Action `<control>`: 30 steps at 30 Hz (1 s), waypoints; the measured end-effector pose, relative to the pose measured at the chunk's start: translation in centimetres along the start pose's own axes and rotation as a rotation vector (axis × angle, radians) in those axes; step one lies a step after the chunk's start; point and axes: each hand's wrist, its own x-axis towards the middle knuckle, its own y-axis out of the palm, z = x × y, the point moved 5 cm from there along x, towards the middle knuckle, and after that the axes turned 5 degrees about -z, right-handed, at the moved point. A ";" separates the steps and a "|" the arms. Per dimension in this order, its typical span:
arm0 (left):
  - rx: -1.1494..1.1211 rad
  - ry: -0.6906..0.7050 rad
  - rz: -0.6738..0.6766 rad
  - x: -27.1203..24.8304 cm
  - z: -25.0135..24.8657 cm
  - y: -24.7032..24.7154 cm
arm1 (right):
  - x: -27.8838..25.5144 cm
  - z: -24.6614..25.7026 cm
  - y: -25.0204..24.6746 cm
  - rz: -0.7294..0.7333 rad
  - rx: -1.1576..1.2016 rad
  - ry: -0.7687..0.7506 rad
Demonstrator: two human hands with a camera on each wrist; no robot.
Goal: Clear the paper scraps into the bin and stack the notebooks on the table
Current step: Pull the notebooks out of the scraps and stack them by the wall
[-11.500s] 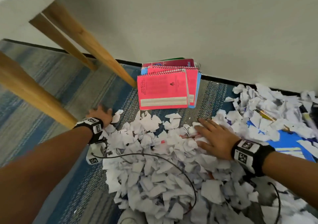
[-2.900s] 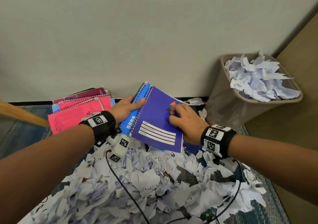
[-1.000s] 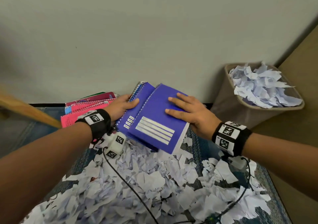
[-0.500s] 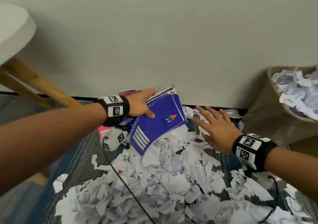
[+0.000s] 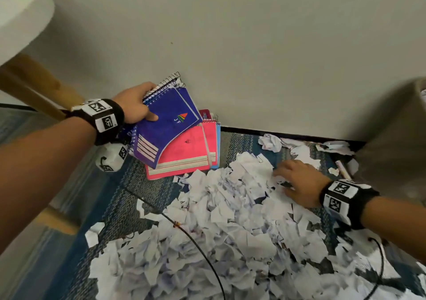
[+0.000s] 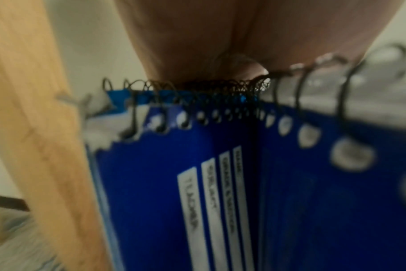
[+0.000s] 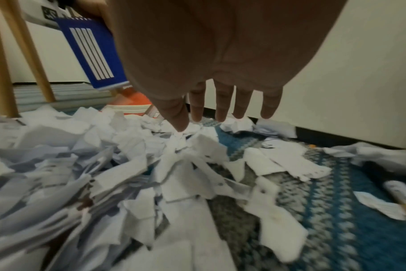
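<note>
Two spiral notebooks (image 5: pixel 166 124), blue covers outermost, pinched at the coil edge by left hand (image 5: pixel 136 107), thumb on the cover and fingers behind, hanging tilted just above the pink notebook pile (image 5: pixel 184 154) on the rug (image 5: pixel 129 198) by the wall. Right hand (image 5: pixel 297 184) flat, fingers straight and spread, resting on the paper scraps (image 5: pixel 219 230) and holding nothing.

Probably best to carry the blue pair straight up to the table (image 5: pixel 20 18) rather than drop it on the floor pile. Worth squaring both coils together first, since a one-sided pinch lets covers fan and pages sag. Better to support the loose lower edge with the free hand while rising, and to steer clear of the wooden table leg (image 5: pixel 43 92) close to the wrist. Then back for the pink pile. Scraps to follow, toward the bin (image 5: pixel 391 142) at the right edge, blurred and only partly in sight.
</note>
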 end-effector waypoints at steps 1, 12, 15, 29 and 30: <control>-0.054 -0.010 0.029 0.2 0.9 0.6 | 0.8 1.0 0.2 0.004 0.019 -0.028; 0.356 -0.077 -0.043 0.2 7.1 9.1 | 9.0 10.6 2.0 -0.031 0.173 -0.159; 0.489 -0.085 -0.057 -0.2 7.4 11.0 | 9.1 11.4 3.9 0.087 0.137 -0.144; 0.754 0.388 0.086 -2.3 5.0 13.8 | 3.4 12.0 3.5 0.074 0.024 -0.291; 0.772 0.386 0.110 -2.3 5.2 13.8 | 3.9 12.4 2.8 0.018 0.043 -0.277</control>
